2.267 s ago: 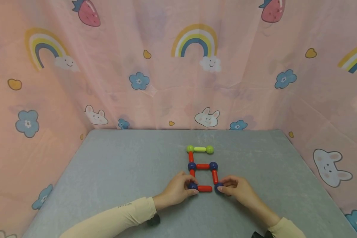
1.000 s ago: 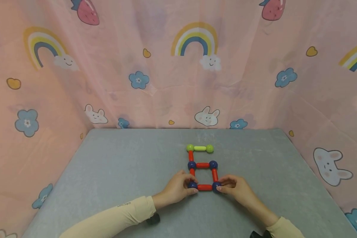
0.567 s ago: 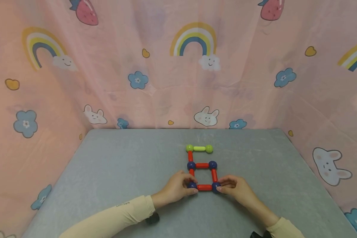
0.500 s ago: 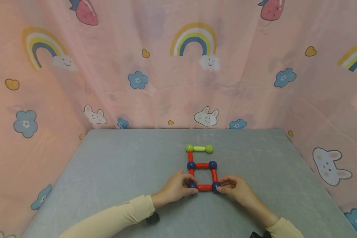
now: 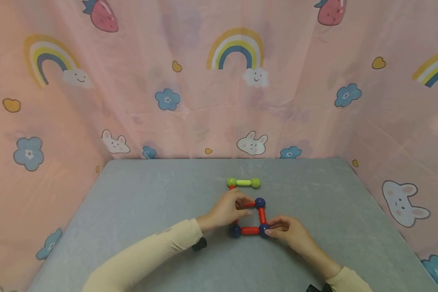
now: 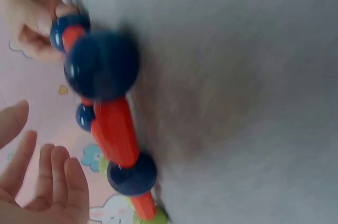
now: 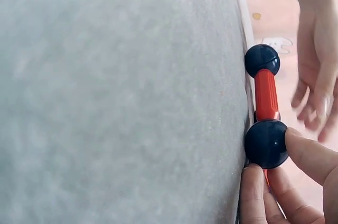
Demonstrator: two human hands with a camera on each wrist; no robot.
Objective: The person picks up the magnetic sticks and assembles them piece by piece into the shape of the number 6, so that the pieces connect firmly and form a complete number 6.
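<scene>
Red rods and dark blue balls form a square on the table, with a red bottom rod (image 5: 250,230) between the two near balls. My right hand (image 5: 293,235) pinches the near right blue ball (image 7: 265,145) between thumb and fingers. My left hand (image 5: 226,209) hovers over the square's left side, its fingers (image 6: 74,179) spread and holding nothing in the left wrist view. It hides the far left ball in the head view, while the near left ball (image 5: 235,230) lies free. A green rod (image 5: 243,183) with a green ball at each end tops the shape.
The grey table (image 5: 149,190) meets a pink patterned curtain (image 5: 204,117) at its back edge. Under the left sleeve (image 5: 160,247) a black wrist device (image 5: 199,244) shows; another dark one (image 5: 319,288) sits at the right wrist.
The near right ball has moved left against the bottom rod, bridging the gap there. My left hand has let go of the near left ball and moved up and right. My right hand keeps its pinch.
</scene>
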